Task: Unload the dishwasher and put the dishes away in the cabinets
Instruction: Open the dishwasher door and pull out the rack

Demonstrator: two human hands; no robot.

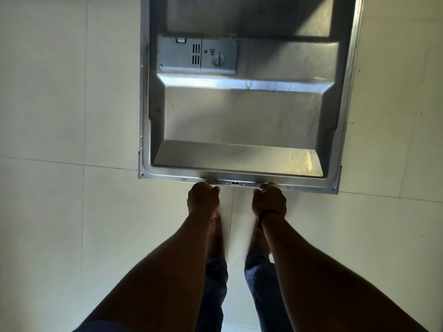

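The dishwasher door point(242, 116) lies open and flat in front of me, its steel inner face up, with a grey detergent dispenser point(197, 55) near the top left. My left hand point(203, 197) grips the door's near edge just left of the latch point(235, 183). My right hand point(269, 200), with a dark band at the wrist, grips the same edge just right of the latch. Fingers of both hands curl under the edge. No racks or dishes are in view.
Pale tiled floor point(60, 140) spreads on both sides of the door. My legs in dark trousers point(215, 279) and bare feet stand directly below the door's edge.
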